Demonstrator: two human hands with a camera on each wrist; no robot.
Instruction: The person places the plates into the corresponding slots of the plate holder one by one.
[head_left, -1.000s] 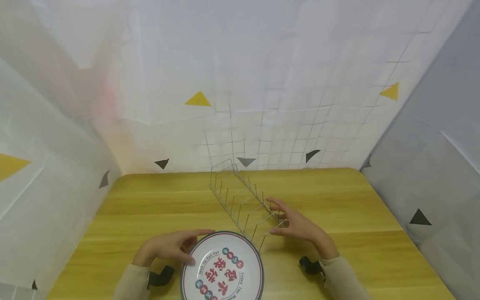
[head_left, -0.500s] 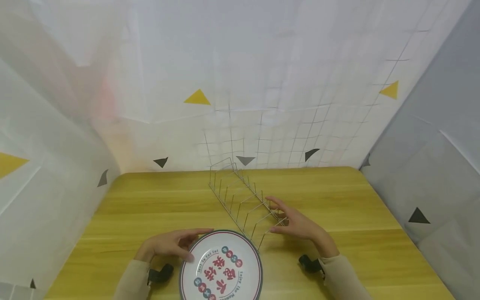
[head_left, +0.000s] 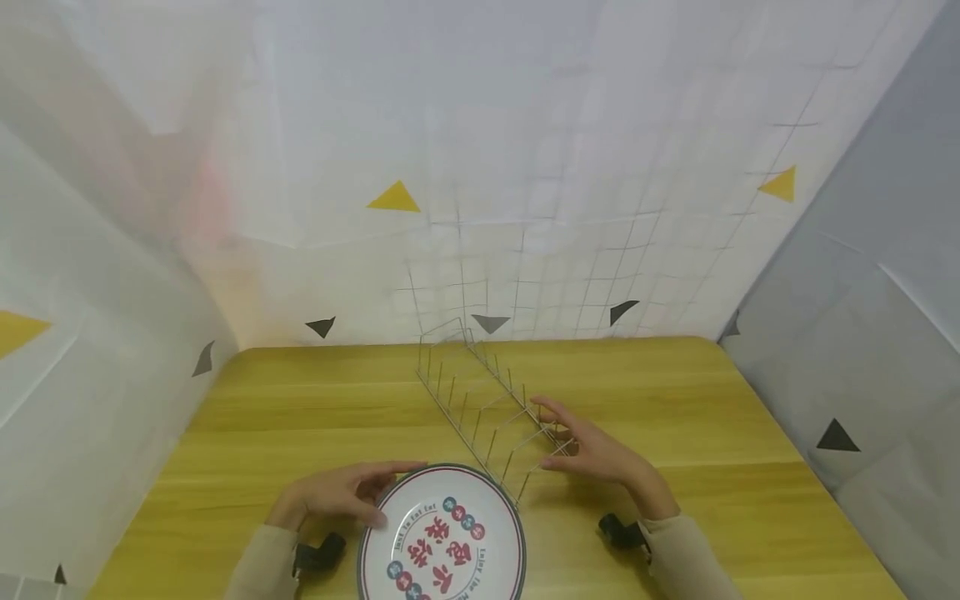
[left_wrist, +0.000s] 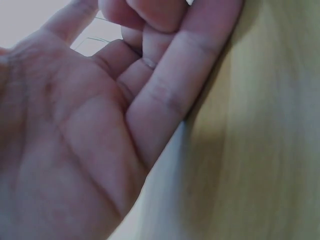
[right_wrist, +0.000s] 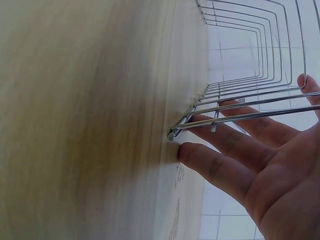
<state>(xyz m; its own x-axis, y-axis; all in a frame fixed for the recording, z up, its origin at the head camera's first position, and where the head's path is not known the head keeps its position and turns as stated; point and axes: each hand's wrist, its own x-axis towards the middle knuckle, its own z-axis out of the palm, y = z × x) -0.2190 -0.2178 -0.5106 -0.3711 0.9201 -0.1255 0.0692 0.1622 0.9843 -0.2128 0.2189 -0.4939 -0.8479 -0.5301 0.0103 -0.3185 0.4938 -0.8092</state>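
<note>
Compared with the earlier head frames, hardly anything differs: the left hand (head_left: 341, 493), the round printed plate (head_left: 438, 550) and the right hand (head_left: 600, 454) keep the same places relative to one another. The wall markings sit a touch lower than half a second ago, as does everything else, so only the camera seems to shift. The plate is at the near side of the counter (head_left: 660, 392), face up, its far-right rim against or just in front of the near end of the wire dish rack (right_wrist: 260, 114); I cannot tell whether they touch. The left hand is half open, thumb over the plate's rim and index finger at its far edge, though whether it grips is unclear. The right hand stays spread, fingers about the rack's right-hand base wires, gripping nothing
</note>
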